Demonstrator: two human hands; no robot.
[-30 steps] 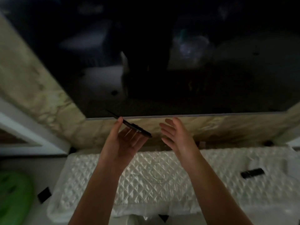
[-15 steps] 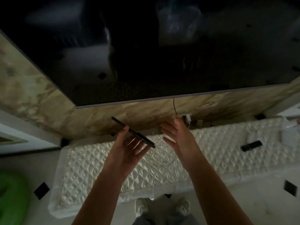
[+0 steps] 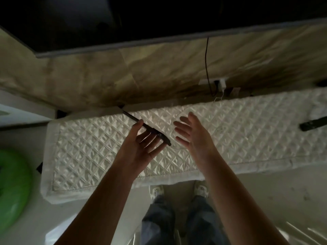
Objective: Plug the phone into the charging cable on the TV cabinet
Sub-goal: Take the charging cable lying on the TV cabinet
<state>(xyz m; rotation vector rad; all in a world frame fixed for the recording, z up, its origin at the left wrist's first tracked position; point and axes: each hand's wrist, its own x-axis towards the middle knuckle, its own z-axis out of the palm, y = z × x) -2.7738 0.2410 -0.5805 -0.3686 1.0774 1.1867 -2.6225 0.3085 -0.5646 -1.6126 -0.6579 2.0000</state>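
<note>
- The phone (image 3: 146,129) is in the left hand (image 3: 141,147), seen edge-on, thumb along the top side and fingers spread underneath, so it's cradled/pinched rather than clenched. It's held above the quilted cover (image 3: 247,131) on the TV cabinet, not touching it.
- The right hand (image 3: 192,135) is empty, fingers straight and relaxed, palm facing the phone, just beside it.
- The charging cable (image 3: 219,98) looks like the thin white lead dropping from the white plug (image 3: 222,84) at the wall socket behind the cabinet. I can't make out where its free end lies, it's too dim and the same colour as the cover.
- If I were doing it: right hand goes for the loose connector first, left hand turns the phone so the port end faces that way, then push straight in, no wiggling.
- Compared to half a second back, the view has tipped downward: less TV (image 3: 106,23), more floor, shoes (image 3: 200,190) now showing. The hands sit about the same relative to each other, phone unchanged in the grip.
- A dark remote (image 3: 313,123) lies off to the right on the cover.
</note>
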